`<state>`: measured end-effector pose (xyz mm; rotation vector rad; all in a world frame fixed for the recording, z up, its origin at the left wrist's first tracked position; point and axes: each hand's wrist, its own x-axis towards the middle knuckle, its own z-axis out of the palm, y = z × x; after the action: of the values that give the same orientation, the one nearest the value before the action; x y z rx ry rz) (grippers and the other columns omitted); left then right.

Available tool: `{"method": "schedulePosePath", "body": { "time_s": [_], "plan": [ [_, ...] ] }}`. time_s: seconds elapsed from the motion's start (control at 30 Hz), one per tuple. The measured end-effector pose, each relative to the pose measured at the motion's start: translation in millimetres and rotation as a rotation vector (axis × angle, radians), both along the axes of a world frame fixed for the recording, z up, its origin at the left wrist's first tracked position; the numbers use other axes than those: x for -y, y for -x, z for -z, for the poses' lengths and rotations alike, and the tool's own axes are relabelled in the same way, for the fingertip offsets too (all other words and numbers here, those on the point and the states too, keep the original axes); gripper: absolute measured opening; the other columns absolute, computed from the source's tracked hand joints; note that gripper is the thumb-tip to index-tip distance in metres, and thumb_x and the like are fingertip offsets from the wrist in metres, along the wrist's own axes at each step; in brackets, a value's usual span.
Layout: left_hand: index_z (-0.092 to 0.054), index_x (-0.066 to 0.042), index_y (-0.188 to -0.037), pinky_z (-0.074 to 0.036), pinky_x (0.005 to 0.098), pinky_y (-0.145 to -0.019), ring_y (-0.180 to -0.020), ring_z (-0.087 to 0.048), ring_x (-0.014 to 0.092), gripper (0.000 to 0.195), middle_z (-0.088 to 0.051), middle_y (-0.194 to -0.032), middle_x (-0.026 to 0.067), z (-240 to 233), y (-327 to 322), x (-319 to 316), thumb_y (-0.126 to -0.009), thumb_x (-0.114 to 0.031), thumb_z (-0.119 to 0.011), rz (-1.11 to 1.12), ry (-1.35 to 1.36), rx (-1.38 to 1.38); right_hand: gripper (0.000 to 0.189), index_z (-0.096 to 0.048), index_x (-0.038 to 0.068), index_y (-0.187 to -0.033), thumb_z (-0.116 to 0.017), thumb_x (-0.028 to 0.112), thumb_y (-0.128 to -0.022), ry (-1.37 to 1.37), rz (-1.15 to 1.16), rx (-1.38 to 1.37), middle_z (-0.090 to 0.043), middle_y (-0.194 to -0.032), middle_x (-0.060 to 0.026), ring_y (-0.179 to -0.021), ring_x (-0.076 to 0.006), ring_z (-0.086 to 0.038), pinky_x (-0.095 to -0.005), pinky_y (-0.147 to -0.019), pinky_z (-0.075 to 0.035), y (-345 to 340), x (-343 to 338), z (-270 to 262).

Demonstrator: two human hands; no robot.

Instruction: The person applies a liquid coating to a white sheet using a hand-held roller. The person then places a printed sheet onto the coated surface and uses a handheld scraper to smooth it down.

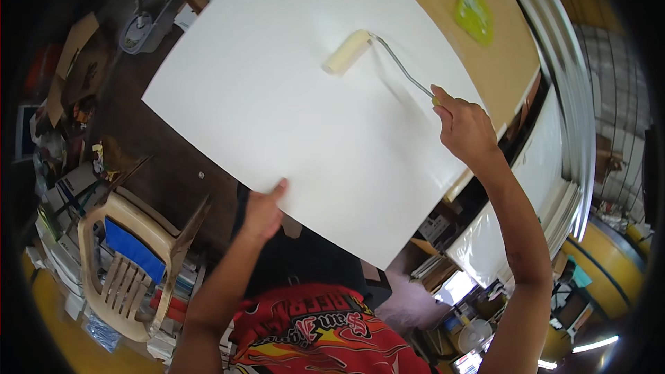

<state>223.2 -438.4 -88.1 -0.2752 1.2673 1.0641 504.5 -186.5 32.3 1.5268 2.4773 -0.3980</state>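
A large white sheet or board (291, 119) lies before me, its near edge reaching past the tabletop beneath. My right hand (467, 127) grips the handle of a paint roller, of which only a bit of yellow shows at the fingers. The bent metal rod runs to the cream roller sleeve (349, 52), which rests on the upper middle of the white surface. At the near left edge, my left hand (264, 212) holds the sheet's rim, with a finger laid on top and the rest below, partly hidden.
Brown board (501, 70) extends along the right, bearing a yellow-green plastic item (474, 16). A beige plastic chair (130, 265) with a blue panel stands at lower left. Further left are a clear bin (148, 21) and cardboard boxes (83, 72). A corrugated metal shutter (571, 62) curves along the right.
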Motion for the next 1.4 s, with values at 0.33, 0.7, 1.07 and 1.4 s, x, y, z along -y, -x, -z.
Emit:
{"method": "schedulePosePath", "body": {
  "time_s": [0.33,0.7,1.07,1.4],
  "plan": [
    [-0.052,-0.002,-0.132,-0.058,0.0434,-0.084,-0.104,-0.067,0.024,0.039,-0.064,-0.122,0.0117,-5,12,1,-0.102,-0.027,-0.053,0.35,0.076,0.251,0.034,-0.058,0.014,-0.128,-0.055,0.017,-0.095,-0.009,-0.081,0.018,-0.067,-0.087,-0.0195,-0.08,-0.0391,-0.065,-0.0483,-0.073,-0.052,190,-96,4],
    [-0.05,-0.004,-0.133,-0.057,0.0457,-0.089,-0.107,-0.066,0.026,0.04,-0.061,-0.126,0.0127,1,16,5,-0.103,-0.031,-0.05,0.272,0.061,0.369,0.036,-0.062,0.013,-0.128,-0.061,0.017,-0.092,0.1,0.098,0.121,-0.066,-0.081,-0.02,-0.075,-0.0392,-0.065,-0.0476,-0.069,-0.052,41,-2,-18],
    [-0.041,-0.006,-0.139,-0.055,0.0485,-0.094,-0.116,-0.061,0.027,0.043,-0.056,-0.132,0.0125,1,21,4,-0.104,-0.03,-0.048,0.357,0.005,0.387,0.033,-0.059,0.011,-0.126,-0.058,0.019,-0.094,-0.023,0.039,-0.025,-0.068,-0.084,-0.0184,-0.079,-0.0387,-0.066,-0.0485,-0.073,-0.053,202,-86,5],
    [-0.04,-0.008,-0.138,-0.053,0.0535,-0.095,-0.121,-0.058,0.03,0.041,-0.055,-0.133,0.0122,-14,26,-12,-0.104,-0.029,-0.048,0.336,0.126,0.396,0.035,-0.062,0.015,-0.127,-0.061,0.019,-0.092,0.012,0.143,-0.042,-0.069,-0.086,-0.0184,-0.079,-0.0379,-0.065,-0.0464,-0.073,-0.053,144,-45,17]
  ]
}}
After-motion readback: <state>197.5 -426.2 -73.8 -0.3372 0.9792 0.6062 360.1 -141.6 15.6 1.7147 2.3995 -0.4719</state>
